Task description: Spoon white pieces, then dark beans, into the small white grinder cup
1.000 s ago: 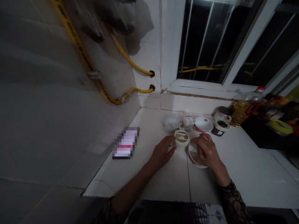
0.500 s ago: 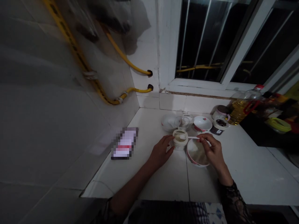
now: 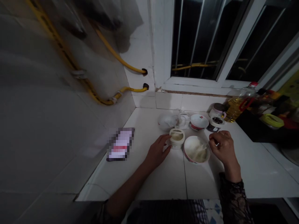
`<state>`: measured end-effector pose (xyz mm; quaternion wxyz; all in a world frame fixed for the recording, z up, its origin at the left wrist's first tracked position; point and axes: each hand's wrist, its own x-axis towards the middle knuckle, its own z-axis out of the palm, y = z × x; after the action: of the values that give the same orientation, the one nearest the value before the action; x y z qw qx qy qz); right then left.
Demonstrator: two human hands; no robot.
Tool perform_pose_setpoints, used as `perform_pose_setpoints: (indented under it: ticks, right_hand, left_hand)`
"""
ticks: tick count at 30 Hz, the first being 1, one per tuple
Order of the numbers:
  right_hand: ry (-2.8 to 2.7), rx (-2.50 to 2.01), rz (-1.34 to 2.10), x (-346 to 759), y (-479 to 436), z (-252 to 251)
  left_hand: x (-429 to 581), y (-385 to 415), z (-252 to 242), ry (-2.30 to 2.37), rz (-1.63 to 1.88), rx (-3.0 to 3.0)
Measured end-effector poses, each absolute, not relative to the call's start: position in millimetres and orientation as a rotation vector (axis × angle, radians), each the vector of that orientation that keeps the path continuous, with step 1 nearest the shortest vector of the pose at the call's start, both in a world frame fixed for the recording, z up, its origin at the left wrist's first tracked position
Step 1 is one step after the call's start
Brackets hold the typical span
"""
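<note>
A small cream-coloured jar (image 3: 177, 144), its lid off or flipped up, stands on the white tiled counter with pale contents inside. Fingers and thumb of my left hand (image 3: 158, 152) clasp its left side. Just to its right is a white bowl (image 3: 189, 146) with red decoration and a pale powdery or grainy heap in it. Over the bowl's right rim, my right hand (image 3: 224, 147) pinches the handle of a white spoon (image 3: 205, 145). The spoon's bowl end is blurred and tips down into the white bowl.
Behind are a clear bowl (image 3: 166, 122), another red-patterned bowl (image 3: 198, 122), and a dark-labelled jar (image 3: 215, 124). An oil bottle (image 3: 233, 109) and a yellow-lidded container (image 3: 272, 121) stand at the right. A phone (image 3: 121, 144) lies left; yellow pipes (image 3: 114, 57) run along the wall.
My right hand has moved the spoon from the cream jar's mouth rightward over the white bowl. My left hand stays at the jar. The view has shifted slightly.
</note>
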<state>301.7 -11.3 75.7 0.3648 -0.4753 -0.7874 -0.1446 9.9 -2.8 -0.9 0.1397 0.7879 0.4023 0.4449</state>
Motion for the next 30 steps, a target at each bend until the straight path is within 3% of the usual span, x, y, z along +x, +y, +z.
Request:
perform_pose_setpoints:
  ticks: [7, 14, 30]
  right_hand:
    - [-2.189, -1.394, 0.205, 288.5, -8.3, 69.5]
    - [-1.789, -1.484, 0.563, 293.4, -1.7, 64.1]
    - [-1.393, -1.434, 0.744, 295.7, 5.4, 58.0]
  left_hand:
    - [10.0, -2.7, -0.9, 1.162, 1.293, 2.269]
    - [10.2, -2.7, -0.7, 1.174, 1.273, 2.256]
    - [12.2, -6.8, 2.7, 1.237, 1.292, 2.281]
